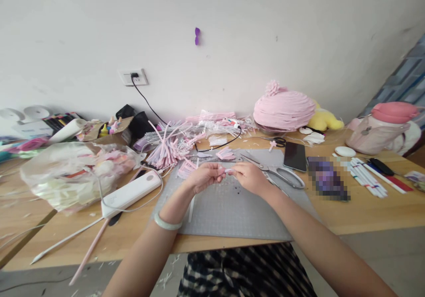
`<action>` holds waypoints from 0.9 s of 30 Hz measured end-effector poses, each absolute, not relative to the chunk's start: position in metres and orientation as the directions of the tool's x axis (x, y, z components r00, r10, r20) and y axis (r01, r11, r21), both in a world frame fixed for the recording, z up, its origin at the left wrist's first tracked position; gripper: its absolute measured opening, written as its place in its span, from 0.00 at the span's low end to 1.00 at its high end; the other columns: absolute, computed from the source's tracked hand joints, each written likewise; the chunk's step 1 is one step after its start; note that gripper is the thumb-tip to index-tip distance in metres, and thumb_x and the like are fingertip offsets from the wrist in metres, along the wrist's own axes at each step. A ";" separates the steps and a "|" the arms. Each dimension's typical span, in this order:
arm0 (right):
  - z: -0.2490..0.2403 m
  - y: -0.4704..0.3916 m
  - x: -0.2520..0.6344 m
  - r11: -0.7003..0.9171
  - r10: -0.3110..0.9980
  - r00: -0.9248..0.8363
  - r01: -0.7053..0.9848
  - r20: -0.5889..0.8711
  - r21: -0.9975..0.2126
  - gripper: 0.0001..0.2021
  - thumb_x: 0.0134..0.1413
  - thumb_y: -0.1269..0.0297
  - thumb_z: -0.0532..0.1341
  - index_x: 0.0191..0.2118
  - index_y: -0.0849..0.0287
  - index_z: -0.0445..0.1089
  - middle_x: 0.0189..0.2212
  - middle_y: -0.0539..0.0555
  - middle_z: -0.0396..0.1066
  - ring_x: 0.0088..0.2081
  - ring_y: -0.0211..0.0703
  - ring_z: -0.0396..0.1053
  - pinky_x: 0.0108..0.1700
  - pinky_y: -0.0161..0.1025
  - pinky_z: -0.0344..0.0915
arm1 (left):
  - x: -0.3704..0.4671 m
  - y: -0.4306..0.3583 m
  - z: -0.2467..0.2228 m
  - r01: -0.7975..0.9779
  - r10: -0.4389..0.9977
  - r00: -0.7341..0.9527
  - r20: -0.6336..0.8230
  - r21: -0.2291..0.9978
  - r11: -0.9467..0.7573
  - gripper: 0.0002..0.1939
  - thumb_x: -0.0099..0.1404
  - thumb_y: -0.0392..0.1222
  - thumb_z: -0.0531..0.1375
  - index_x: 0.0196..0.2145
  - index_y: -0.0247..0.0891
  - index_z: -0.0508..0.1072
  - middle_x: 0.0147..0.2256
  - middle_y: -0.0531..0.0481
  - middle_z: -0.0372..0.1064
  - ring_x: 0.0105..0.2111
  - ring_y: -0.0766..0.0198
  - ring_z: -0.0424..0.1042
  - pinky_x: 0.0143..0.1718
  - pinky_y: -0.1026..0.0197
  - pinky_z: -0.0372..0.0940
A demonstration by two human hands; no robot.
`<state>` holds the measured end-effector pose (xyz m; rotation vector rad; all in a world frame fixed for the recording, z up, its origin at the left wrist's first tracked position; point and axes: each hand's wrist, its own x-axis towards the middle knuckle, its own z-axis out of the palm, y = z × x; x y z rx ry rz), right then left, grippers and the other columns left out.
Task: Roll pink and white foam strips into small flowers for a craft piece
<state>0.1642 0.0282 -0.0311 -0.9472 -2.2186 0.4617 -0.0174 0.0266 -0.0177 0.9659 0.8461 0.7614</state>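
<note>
My left hand (pixel 207 177) and my right hand (pixel 247 176) meet over the back part of a grey cutting mat (pixel 232 213). Between their fingertips is a small pale piece (pixel 227 170), pinched from both sides; its exact shape is too small to tell. Just behind the hands lie short pink and lilac strips (pixel 226 153), with more pink strips (pixel 186 168) beside my left hand. Large scissors (pixel 282 175) rest next to my right hand. A thin white strip (pixel 191 208) lies on the mat below my left wrist.
On the left are a white power bank-like device (pixel 131 194) with a cable and a plastic bag (pixel 79 173). Bundled pink stems (pixel 166 151) stand behind. A phone (pixel 295 156), markers (pixel 368 177), a pink yarn-like mound (pixel 283 110) and a jug (pixel 378 133) are on the right.
</note>
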 end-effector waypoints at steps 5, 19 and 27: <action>-0.030 0.026 0.158 0.068 0.850 -0.526 0.058 0.028 -0.996 0.14 0.54 0.61 0.53 0.20 0.60 0.61 0.14 0.45 0.51 0.16 0.32 0.47 0.22 0.33 0.47 | -0.012 0.020 -0.008 -0.002 0.929 0.371 -0.001 1.000 0.002 0.05 0.51 0.35 0.63 0.22 0.33 0.69 0.18 0.55 0.66 0.18 0.72 0.62 0.24 0.68 0.55; -0.026 0.023 0.171 0.750 0.383 -0.446 0.661 0.809 0.009 0.16 0.57 0.70 0.54 0.51 0.52 0.63 0.44 0.55 0.71 0.44 0.43 0.66 0.47 0.43 0.54 | -0.009 0.019 -0.007 -0.472 0.744 0.543 -0.389 0.592 0.654 0.10 0.58 0.22 0.49 0.24 0.27 0.67 0.19 0.54 0.59 0.13 0.81 0.54 0.19 0.75 0.57; -0.023 0.023 0.175 0.638 0.210 -0.451 0.735 0.867 0.227 0.12 0.58 0.67 0.55 0.45 0.46 0.70 0.44 0.50 0.72 0.44 0.40 0.64 0.49 0.43 0.44 | -0.004 0.010 -0.001 -0.467 0.645 0.641 -0.416 0.455 0.758 0.12 0.60 0.22 0.46 0.25 0.28 0.65 0.18 0.59 0.52 0.11 0.82 0.50 0.18 0.75 0.57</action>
